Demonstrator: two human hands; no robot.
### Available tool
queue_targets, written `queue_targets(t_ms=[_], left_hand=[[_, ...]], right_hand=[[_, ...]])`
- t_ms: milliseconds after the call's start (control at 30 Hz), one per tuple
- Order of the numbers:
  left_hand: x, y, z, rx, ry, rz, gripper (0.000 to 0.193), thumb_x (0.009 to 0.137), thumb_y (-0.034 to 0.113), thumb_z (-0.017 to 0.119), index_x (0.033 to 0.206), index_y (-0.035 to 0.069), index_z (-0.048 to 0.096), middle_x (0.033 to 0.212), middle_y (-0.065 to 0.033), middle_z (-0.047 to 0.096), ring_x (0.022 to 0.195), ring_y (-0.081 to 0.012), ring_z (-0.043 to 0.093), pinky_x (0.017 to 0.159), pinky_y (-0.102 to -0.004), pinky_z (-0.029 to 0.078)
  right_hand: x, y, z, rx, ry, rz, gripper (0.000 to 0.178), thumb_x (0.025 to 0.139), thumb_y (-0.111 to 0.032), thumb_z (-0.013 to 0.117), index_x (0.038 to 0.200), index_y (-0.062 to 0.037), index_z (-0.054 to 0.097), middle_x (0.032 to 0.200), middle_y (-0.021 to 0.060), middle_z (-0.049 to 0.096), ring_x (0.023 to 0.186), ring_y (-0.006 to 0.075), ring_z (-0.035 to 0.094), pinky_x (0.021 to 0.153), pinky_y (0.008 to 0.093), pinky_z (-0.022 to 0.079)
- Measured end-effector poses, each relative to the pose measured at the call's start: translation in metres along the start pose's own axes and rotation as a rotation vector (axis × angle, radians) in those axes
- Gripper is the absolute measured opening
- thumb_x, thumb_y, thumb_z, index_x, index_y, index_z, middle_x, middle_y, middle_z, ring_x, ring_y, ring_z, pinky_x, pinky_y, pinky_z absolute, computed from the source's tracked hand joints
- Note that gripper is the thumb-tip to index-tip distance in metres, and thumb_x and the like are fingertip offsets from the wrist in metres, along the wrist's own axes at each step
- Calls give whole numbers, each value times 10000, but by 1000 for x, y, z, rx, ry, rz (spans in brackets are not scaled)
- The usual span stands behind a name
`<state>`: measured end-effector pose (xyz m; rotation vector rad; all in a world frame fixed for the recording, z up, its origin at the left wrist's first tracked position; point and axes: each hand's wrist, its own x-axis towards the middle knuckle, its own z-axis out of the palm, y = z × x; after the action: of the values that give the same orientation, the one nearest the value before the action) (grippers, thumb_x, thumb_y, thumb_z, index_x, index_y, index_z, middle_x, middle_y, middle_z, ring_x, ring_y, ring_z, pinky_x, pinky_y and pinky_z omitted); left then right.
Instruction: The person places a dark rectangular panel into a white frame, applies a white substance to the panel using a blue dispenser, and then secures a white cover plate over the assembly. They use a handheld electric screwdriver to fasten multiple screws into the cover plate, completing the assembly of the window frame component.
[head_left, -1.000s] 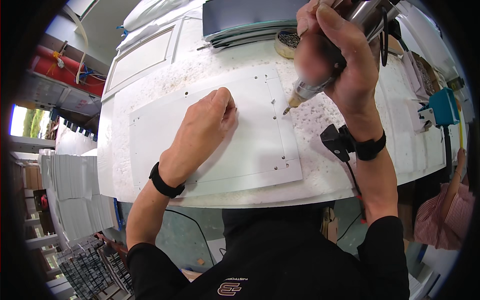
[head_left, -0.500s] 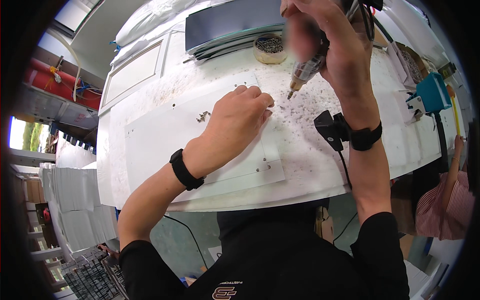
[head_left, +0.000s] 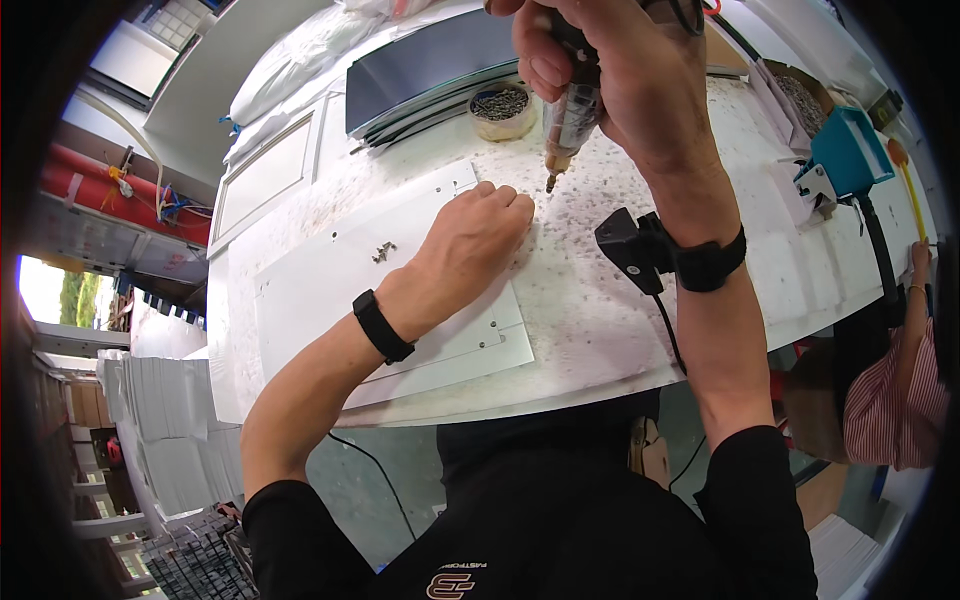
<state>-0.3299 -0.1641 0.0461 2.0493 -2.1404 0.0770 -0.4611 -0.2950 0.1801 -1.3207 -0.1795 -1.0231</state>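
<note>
My right hand [head_left: 655, 100] is wrapped round a power screwdriver [head_left: 573, 115] with a clear front housing. Its bit points down over the table, just right of my left hand. My left hand [head_left: 478, 238] is closed at the right edge of a flat white panel [head_left: 320, 300], knuckles up. Its fingertips are hidden, so whatever they hold does not show. A few loose screws [head_left: 384, 252] lie on the panel, left of that hand. Small holes or fittings [head_left: 488, 344] line the panel's right side.
A round tub of screws [head_left: 502, 112] stands beyond my hands, beside stacked dark glass panels [head_left: 430, 75]. A white frame [head_left: 262, 180] lies far left. At the right are a box of small parts [head_left: 800, 105] and a teal tool [head_left: 850, 155]. Another person's arm [head_left: 915, 290] shows far right.
The view has shifted, moving the table's things leftward in the picture. Against the panel, my left hand has slid right and its fingers are curled in more. The screwdriver stays in my right hand.
</note>
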Motion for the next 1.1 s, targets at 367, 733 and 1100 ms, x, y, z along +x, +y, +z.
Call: queue_targets(t_ms=[367,733,1100], left_hand=[[0,-5,-15,-435,21,-151,134,891,70,704,946,12,595,912,-115,681,806,-238,656,744,-338,521],[-46,-10,-9,-1634,173,-578,117,1015,95,669,1101,68,594,1007,-66,706,923,-111,681,840,-247,567],[-52,-9,-6,-1854,146,-599,170,1012,87,670,1140,49,564,1045,-66,675,955,-129,671,885,-283,588]], right_hand=[[2,0,3,-62,35,72,234,993,-258,681,987,-24,670,752,41,618,519,78,554,452,235,436],[4,44,-5,274,99,127,265,1019,-315,617,918,-78,555,690,8,535,476,76,469,446,248,393],[0,50,4,217,112,188,323,1016,-377,607,893,-83,557,577,-13,466,459,84,461,450,244,398]])
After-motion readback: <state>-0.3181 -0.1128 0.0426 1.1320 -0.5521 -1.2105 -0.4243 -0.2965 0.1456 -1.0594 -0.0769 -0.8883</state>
